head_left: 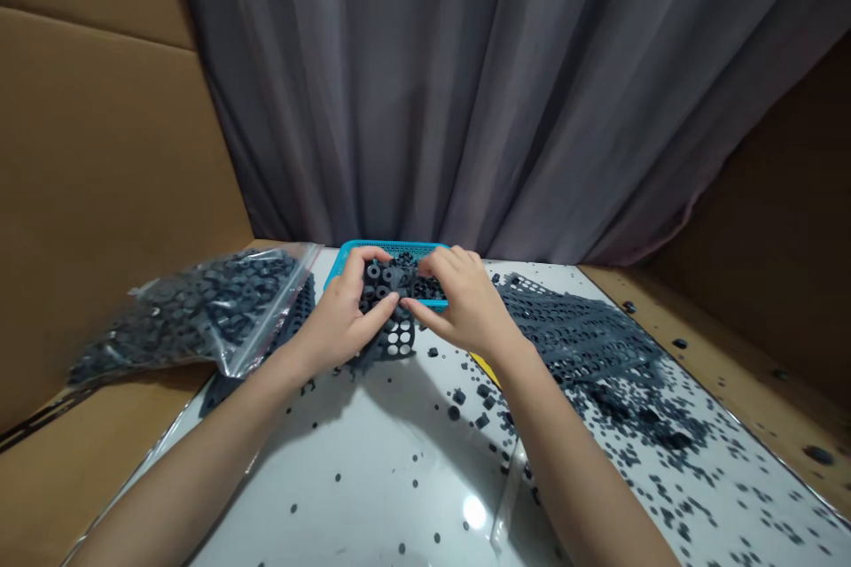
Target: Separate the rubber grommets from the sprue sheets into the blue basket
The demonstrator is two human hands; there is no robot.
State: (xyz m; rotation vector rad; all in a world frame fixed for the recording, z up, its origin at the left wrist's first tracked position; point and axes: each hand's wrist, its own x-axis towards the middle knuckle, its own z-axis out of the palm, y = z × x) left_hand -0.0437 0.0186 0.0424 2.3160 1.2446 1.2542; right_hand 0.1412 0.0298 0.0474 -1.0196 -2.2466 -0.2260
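A dark sheet with rows of round holes and ring-shaped pieces point(399, 338) is held up over the near side of a blue basket point(342, 255). My left hand point(339, 310) grips the sheet's left part, thumb across its front and fingers curled over the top. On the other side, my right hand point(465, 297) has its thumb and fingers bent close together at the sheet's right edge; whatever lies between them is too small to make out. Small dark pieces lie inside the basket behind the sheet.
At the left lies a clear zip bag point(245, 310) full of dark rings. Perforated dark sheets point(585, 328) are stacked at the right, with many small discs scattered around. A clear strip point(509, 496) lies near the front. Cardboard walls point(99, 151) and a grey curtain point(432, 89) surround the white table point(359, 469).
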